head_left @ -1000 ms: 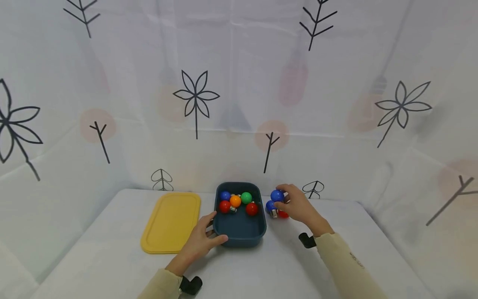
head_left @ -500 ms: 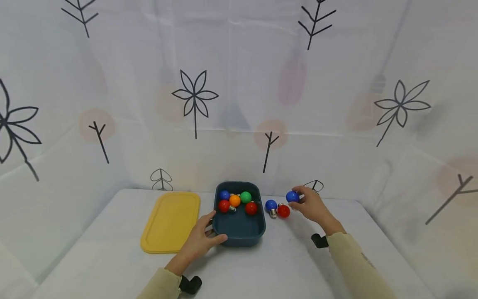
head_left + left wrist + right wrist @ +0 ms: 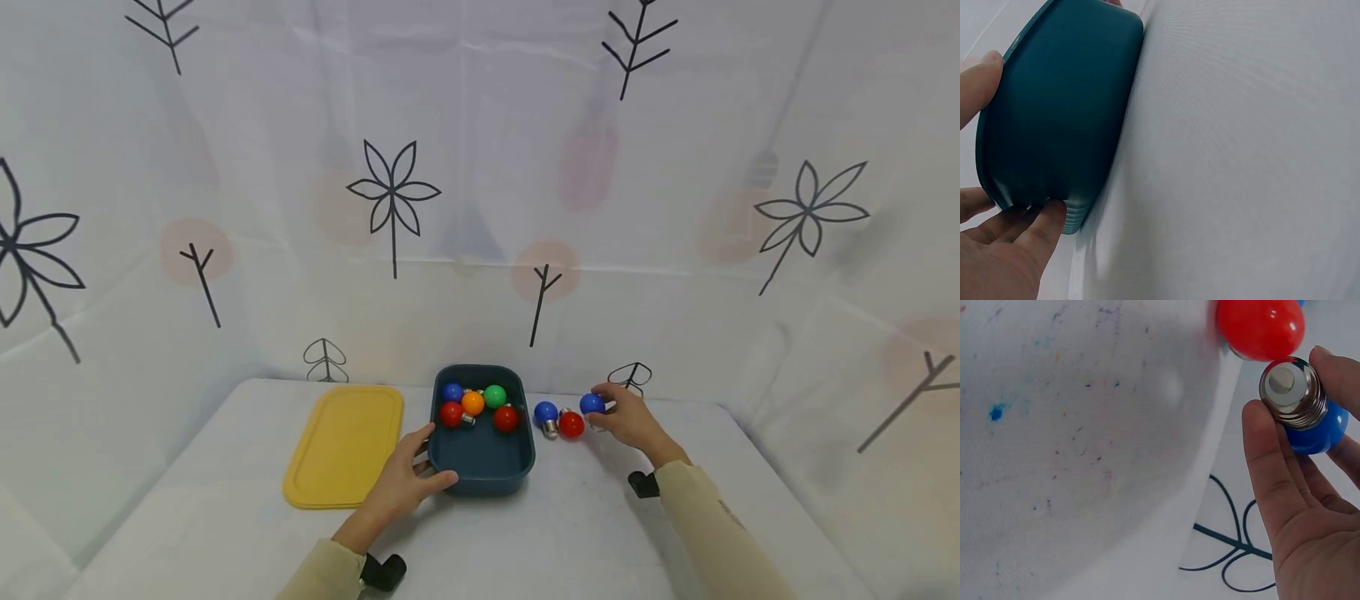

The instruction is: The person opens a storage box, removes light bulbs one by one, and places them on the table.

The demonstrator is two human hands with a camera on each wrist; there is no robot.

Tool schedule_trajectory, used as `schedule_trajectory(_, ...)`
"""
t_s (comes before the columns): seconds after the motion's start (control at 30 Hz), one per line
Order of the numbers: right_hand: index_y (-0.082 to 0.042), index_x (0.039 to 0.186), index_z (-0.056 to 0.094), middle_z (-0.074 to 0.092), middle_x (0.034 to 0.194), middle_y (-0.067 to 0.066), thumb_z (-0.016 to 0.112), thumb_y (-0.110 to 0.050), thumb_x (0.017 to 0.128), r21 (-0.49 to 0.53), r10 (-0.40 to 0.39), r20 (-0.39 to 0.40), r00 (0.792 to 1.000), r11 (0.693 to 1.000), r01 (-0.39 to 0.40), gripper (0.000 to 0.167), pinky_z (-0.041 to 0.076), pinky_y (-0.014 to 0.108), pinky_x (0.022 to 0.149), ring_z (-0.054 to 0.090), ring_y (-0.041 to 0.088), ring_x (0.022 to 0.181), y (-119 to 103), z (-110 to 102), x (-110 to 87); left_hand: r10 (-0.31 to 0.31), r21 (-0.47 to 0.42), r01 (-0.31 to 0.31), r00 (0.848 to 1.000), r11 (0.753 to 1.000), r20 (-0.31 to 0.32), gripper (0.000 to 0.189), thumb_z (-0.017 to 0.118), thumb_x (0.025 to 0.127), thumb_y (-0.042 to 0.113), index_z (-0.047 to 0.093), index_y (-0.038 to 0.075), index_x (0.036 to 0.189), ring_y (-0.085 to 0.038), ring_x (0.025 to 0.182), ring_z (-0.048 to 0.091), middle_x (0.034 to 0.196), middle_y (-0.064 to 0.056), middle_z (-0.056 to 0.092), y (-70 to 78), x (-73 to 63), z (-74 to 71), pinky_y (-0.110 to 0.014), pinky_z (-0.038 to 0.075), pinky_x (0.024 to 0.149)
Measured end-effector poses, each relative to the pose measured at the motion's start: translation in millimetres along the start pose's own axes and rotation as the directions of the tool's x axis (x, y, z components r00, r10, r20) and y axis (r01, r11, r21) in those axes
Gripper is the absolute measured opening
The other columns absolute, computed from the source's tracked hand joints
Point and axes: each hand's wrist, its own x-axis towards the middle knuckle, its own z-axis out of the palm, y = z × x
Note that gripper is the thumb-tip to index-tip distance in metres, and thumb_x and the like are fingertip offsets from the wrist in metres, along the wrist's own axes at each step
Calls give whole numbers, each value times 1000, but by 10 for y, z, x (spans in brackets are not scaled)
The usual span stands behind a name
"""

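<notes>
My right hand [image 3: 630, 421] pinches a blue light bulb [image 3: 592, 403] over the right part of the table. In the right wrist view its silver screw base [image 3: 1288, 384] points toward the camera, between thumb and fingers. Just left of it lie a red bulb [image 3: 572, 425] and another blue bulb [image 3: 546, 412]. My left hand [image 3: 397, 487] holds the near left corner of a dark teal plastic box [image 3: 483, 486], thumb at the front rim and fingers along the left side. Inside the box, toward its far end, are blue, green, orange [image 3: 472, 404] and red bulbs.
A flat yellow lid [image 3: 345, 446] lies on the white-covered table [image 3: 525, 550], left of the box. Right behind the table hangs a pale cloth [image 3: 465, 317] printed with plants.
My right hand has carried the blue bulb from above the other bulbs to their right, then lowered it slightly. My left hand has stayed at the box.
</notes>
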Motion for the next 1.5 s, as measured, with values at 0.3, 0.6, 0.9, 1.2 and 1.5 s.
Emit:
schedule_trajectory(0.3, -3, 133, 48, 52, 126, 22, 71, -17, 86, -24, 49, 21, 999, 999, -49, 54, 56, 40, 78, 56, 32, 102, 79, 67, 18, 3, 8, -3, 1000, 1000, 4, 94, 79, 77, 40, 29, 7, 149, -36, 134, 36, 149, -18, 30, 0, -15, -9, -47, 40, 103)
schedule_trajectory(0.6, -5, 134, 49, 52, 127, 21, 73, -18, 84, -50, 70, 38, 997, 996, -68, 56, 56, 42, 79, 56, 32, 102, 137, 108, 19, 5, -4, -5, 1000, 1000, 1, 93, 79, 77, 38, 29, 7, 149, -36, 133, 36, 149, -18, 31, 18, -13, 0, -47, 40, 103)
schedule_trajectory(0.9, -4, 134, 49, 52, 128, 22, 74, -18, 83, -56, 90, 48, 995, 995, -87, 58, 56, 42, 80, 56, 33, 104, 175, 137, 45, 5, -7, -4, 1000, 1000, 3, 92, 79, 78, 38, 29, 7, 149, -36, 133, 36, 149, -18, 31, 10, -10, -3, -47, 40, 103)
schedule_trajectory(1.2, -4, 136, 47, 51, 129, 23, 76, -20, 82, -67, 91, 59, 994, 994, -87, 63, 56, 44, 81, 56, 34, 106, 164, 143, 49, 2, 4, -2, 1000, 1000, 2, 89, 79, 79, 34, 29, 8, 149, -37, 134, 36, 149, -18, 31, -2, -4, -1, -48, 40, 103)
schedule_trajectory(1.5, -3, 140, 43, 49, 132, 24, 76, -19, 81, -77, 76, 76, 994, 995, -70, 70, 55, 46, 83, 56, 35, 106, 162, 122, 43, 3, 3, -3, 1000, 1000, 3, 89, 79, 79, 34, 30, 8, 149, -36, 133, 36, 149, -18, 31, -10, 2, -6, -47, 41, 103)
